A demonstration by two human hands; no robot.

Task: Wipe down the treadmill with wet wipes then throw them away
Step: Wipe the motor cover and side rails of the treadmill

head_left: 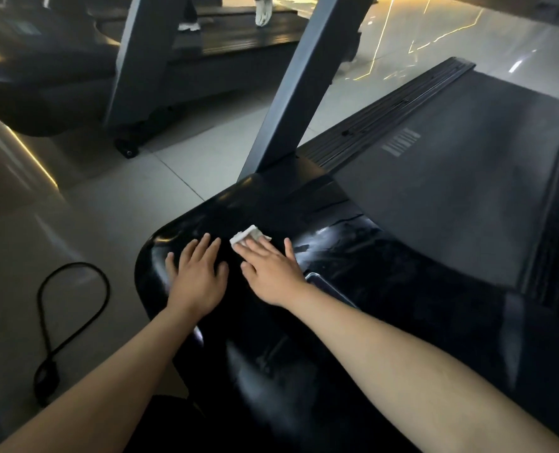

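**Wiping the treadmill hood**

Pressing flat, both hands lay on the glossy black hood. The left hand rested with fingers spread and released, holding nothing. The right hand pinned the wet wipe under straight fingers, not gripping it. Even pressure and overlapping strokes would probably suit this shiny surface best. Beyond, dim light hid whether the belt was clean. The fingers covered much of the wipe, and the farther treadmill was cut off.

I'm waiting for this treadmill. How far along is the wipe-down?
Partly done: damp-looking streaks show on the motor cover. In hand: the right hand presses the wipe flat on that cover; the left hand rests beside it. Left: the belt and upright show no sign of wiping, and the wipe is not yet discarded.
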